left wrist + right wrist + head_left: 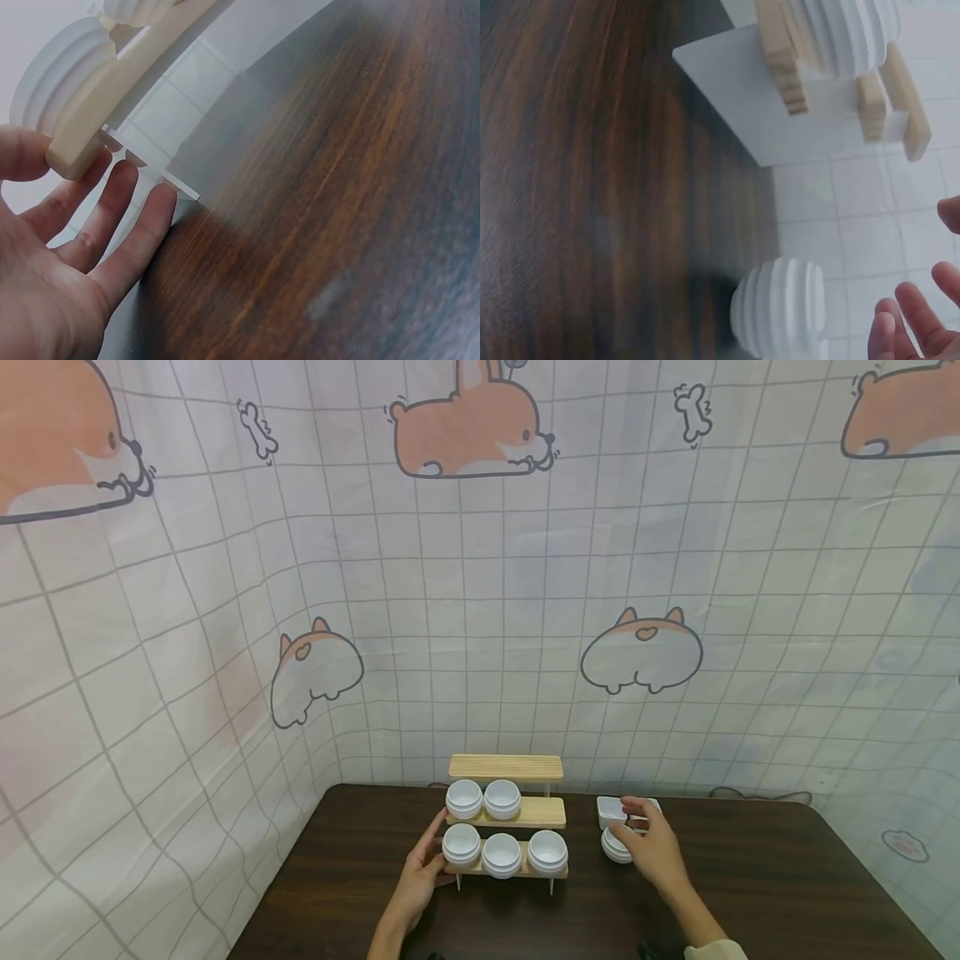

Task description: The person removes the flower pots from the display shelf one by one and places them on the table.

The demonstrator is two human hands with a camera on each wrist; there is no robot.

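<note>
My left hand (417, 878) (60, 277) grips the left end of the lowest board of a tiered wooden rack (543, 812) (77, 148) (780, 64), thumb at the board's top edge and fingers below. White ribbed cups stand on it: two on the middle board, and three, one of them the centre cup (502, 856), on the lowest. To the rack's right, my right hand (658, 852) (919, 322) is over a white round cup (617, 846) (778, 309), its fingers spread and apart from the cup in the right wrist view.
Behind the round cup, a white square dish (611, 811) stands on the dark wooden table (765, 877), with another white piece partly hidden by my right hand. The rack's top board (506, 767) holds nothing. A patterned curtain (510, 693) hangs behind and beside the table.
</note>
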